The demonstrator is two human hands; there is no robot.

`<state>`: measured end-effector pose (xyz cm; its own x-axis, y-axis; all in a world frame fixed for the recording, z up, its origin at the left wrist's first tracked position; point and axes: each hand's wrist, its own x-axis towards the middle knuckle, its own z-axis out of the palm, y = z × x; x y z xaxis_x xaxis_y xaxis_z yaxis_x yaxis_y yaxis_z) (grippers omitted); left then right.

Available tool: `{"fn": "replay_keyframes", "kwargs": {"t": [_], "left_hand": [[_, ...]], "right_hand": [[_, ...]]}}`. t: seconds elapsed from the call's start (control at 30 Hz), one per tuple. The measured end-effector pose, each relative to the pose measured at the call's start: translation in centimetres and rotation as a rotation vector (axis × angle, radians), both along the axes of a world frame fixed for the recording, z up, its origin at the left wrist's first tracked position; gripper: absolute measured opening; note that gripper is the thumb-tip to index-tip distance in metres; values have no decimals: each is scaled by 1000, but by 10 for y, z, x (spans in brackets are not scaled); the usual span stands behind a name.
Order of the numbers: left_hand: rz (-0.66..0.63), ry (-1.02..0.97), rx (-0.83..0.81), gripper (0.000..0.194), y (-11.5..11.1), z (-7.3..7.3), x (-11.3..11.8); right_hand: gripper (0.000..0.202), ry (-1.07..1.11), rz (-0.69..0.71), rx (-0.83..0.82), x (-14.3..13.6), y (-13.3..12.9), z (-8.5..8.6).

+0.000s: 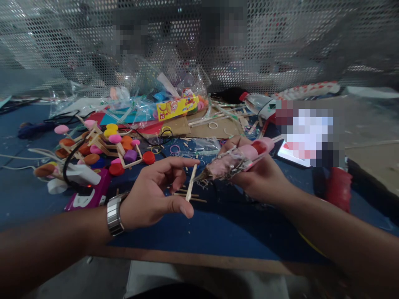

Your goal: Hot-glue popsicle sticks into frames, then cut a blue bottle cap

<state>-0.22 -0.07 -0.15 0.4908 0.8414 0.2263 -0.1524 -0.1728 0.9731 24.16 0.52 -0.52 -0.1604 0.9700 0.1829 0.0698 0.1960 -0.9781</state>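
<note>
Between the thumb and index finger of my left hand (156, 191) a short wooden stick (191, 182) is pinched by its two ends. My right hand (258, 176) is wrapped round a pink hot glue gun (232, 162), its front crusted with dried glue and grime. The gun's nozzle points left, at the middle of the stick; whether they touch I cannot tell. Below the stick, several thin wooden sticks (195, 195) lie on the blue table (149, 241). Left of my hands sits a cluster of small stick constructions with coloured round pieces (109, 143).
A purple power box (96, 191) with a white plug and cables stands at left. Behind lie a yellow candy-printed packet (177, 106), cardboard (205, 126), plastic wrap and a plastic bottle (260, 106). A lit screen (296, 153) and a red cylinder (339, 189) are at right. Perforated metal mesh (93, 50) rises behind.
</note>
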Motion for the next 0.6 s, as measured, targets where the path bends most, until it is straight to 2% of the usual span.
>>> {"fn": "replay_keyframes", "kwargs": {"t": [0.27, 0.6], "left_hand": [[12, -9, 9, 72, 0, -1, -1], [4, -34, 11, 70, -1, -1, 0]], "right_hand": [[40, -16, 26, 29, 0, 0, 1], [43, -43, 15, 47, 2, 3, -2]]}}
